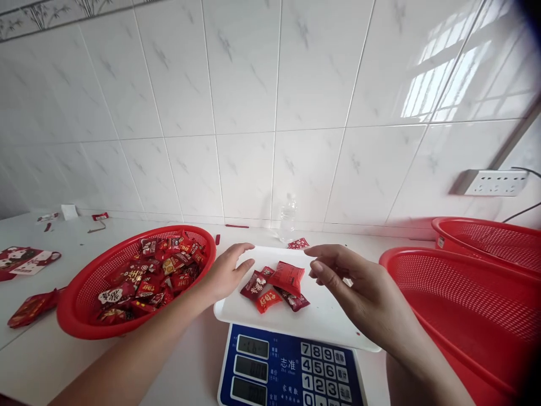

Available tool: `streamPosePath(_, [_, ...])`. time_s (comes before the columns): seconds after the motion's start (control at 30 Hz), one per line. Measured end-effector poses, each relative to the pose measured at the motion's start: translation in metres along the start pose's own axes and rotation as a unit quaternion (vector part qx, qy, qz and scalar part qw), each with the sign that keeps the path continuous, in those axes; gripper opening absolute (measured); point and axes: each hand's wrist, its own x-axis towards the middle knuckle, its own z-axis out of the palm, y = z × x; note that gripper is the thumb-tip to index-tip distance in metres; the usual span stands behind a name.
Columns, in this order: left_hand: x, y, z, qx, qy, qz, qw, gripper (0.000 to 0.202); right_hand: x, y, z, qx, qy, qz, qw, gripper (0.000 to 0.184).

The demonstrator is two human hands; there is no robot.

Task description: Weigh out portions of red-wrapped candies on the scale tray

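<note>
Several small red and maroon snack packets (pixel 287 276) lie in a loose heap on the white pan (pixel 236 310) of a digital scale (pixel 291 366). My left hand (pixel 228 273) is over the pan's left side, its thumb and fingers apart and nothing in it. On the other side, my right hand (pixel 355 282) hovers by the packets with loosely bent fingers; no object shows in it, though the palm side is partly hidden. Left of the scale stands a red plastic basket (pixel 80 282) heaped with similar packets.
Two red baskets (pixel 460 316) stand at the right. A clear plastic bottle (pixel 288 217) is behind the scale against the tiled wall. Red packaging (pixel 34 309) and printed cards (pixel 25 262) lie at the far left. A power strip (pixel 494 182) is on the right wall.
</note>
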Motion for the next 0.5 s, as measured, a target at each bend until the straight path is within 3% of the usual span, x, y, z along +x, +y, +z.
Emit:
streamPosePath(0.1, [-0.008,-0.013,-0.024,0.047,0.021,-0.034,0.998,0.026,-0.001,0.002,-0.003,-0.005,0.003,0.002,1.000,0.028])
streamPosePath(0.23, [-0.021,-0.046,-0.071,0.134,0.000,-0.140,0.981,0.018,0.001,0.008,-0.003,-0.018,0.010,-0.004,1.000,0.032])
streamPosePath(0.37, [-0.042,-0.074,-0.102,0.170,-0.110,-0.202,0.958,0.017,0.004,0.013,0.003,-0.022,0.017,-0.015,0.999,0.034])
streamPosePath(0.5, [-0.053,-0.087,-0.106,0.189,-0.200,-0.211,0.938,0.031,0.005,0.015,0.008,-0.023,-0.005,-0.020,1.000,0.035])
